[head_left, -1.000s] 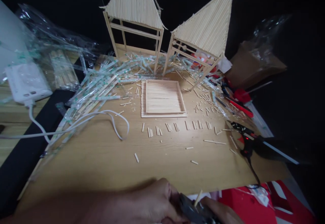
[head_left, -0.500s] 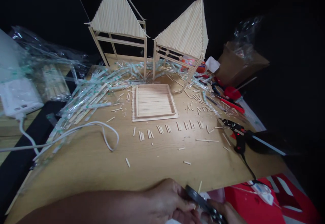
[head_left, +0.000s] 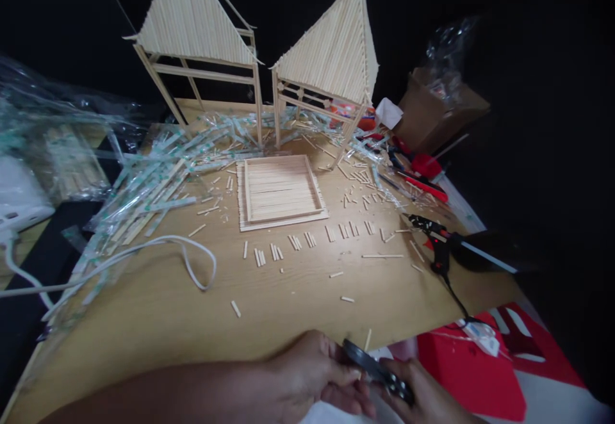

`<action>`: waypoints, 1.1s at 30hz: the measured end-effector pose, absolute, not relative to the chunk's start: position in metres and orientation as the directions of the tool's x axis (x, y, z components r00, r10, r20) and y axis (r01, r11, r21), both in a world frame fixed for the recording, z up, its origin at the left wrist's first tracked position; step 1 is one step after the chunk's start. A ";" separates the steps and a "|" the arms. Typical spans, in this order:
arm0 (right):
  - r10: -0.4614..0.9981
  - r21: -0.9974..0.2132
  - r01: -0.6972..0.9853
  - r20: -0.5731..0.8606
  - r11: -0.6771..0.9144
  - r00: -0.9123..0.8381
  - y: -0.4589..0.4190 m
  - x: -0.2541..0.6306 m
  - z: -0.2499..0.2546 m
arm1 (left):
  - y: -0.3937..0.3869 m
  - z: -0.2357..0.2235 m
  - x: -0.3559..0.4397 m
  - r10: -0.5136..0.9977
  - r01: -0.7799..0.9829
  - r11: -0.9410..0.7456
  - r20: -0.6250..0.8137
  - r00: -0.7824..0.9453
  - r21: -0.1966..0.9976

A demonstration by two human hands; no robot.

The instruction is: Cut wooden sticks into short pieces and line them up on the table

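At the table's near edge my left hand (head_left: 314,369) is closed, its thumb and fingers pinching a thin wooden stick (head_left: 368,339) whose tip sticks up past a dark tool. My right hand (head_left: 416,389) is wrapped round that tool, a pair of pliers (head_left: 373,365) with a rivet at its joint. Its dark curved end lies against the stick, close to my left fingertips. Further back lies a square tray-like panel of sticks (head_left: 281,188) with a raised rim. A row of short cut stick pieces (head_left: 294,242) runs in front of it.
Two stick-built house frames with pitched roofs, a left one (head_left: 192,20) and a right one (head_left: 331,46), stand behind. Plastic wrappers (head_left: 158,161) heap at left beside a white cable (head_left: 192,244). A glue gun (head_left: 435,238) lies right, above a red bag (head_left: 471,373).
The view has shifted slightly, so the table's things sit further left in the picture. Both hands keep hold of the stick and the pliers, almost in the same pose.
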State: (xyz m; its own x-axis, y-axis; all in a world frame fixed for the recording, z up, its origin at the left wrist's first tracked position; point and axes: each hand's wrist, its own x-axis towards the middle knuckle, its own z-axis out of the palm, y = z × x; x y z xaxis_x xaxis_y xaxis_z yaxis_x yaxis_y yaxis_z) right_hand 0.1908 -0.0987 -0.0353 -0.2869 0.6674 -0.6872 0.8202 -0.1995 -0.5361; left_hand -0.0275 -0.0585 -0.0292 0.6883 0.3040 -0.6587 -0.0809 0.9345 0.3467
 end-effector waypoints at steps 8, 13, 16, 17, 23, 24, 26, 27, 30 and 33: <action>0.705 -0.611 0.780 -0.612 -0.133 -0.359 -0.094 0.191 -0.028 | -0.055 -0.025 -0.027 0.336 -0.066 0.918 -0.678 0.653 0.391; 0.732 -0.645 0.761 -0.550 -0.066 -0.402 -0.085 0.189 -0.034 | -0.053 -0.027 -0.030 0.378 -0.079 0.904 -0.700 0.606 0.420; 0.744 -0.705 0.709 -0.484 -0.020 -0.461 -0.081 0.184 -0.032 | -0.053 -0.028 -0.033 0.400 -0.099 0.899 -0.704 0.587 0.427; 0.747 -0.714 0.700 -0.469 -0.006 -0.472 -0.080 0.183 -0.031 | -0.053 -0.027 -0.034 0.401 -0.097 0.898 -0.707 0.582 0.429; 0.765 -0.634 0.772 -0.478 0.039 -0.431 -0.069 0.187 -0.014 | -0.047 -0.016 -0.035 0.439 -0.122 0.883 -0.706 0.556 0.453; 0.774 -0.630 0.775 -0.464 0.053 -0.430 -0.065 0.188 -0.012 | -0.045 -0.014 -0.035 0.440 -0.126 0.883 -0.706 0.555 0.451; 0.781 -0.622 0.780 -0.450 0.075 -0.433 -0.059 0.190 -0.007 | -0.041 -0.012 -0.035 0.435 -0.130 0.887 -0.710 0.553 0.443; 0.778 -0.616 0.784 -0.455 0.077 -0.434 -0.056 0.191 -0.006 | -0.040 -0.012 -0.034 0.431 -0.131 0.890 -0.714 0.552 0.436; 0.745 -0.629 0.776 -0.490 0.056 -0.452 -0.051 0.194 -0.007 | -0.036 -0.013 -0.031 0.415 -0.135 0.901 -0.724 0.551 0.413; 0.701 -0.663 0.749 -0.536 -0.004 -0.471 -0.049 0.196 -0.011 | -0.033 -0.015 -0.028 0.407 -0.142 0.907 -0.738 0.537 0.397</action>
State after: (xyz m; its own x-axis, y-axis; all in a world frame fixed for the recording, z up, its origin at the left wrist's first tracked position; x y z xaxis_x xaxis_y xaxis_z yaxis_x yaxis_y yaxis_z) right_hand 0.1962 -0.0493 -0.0110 -0.4711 0.7006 -0.5359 0.7485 -0.0039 -0.6631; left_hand -0.0276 -0.0331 -0.0146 0.5375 0.4074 -0.7384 -0.1423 0.9068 0.3967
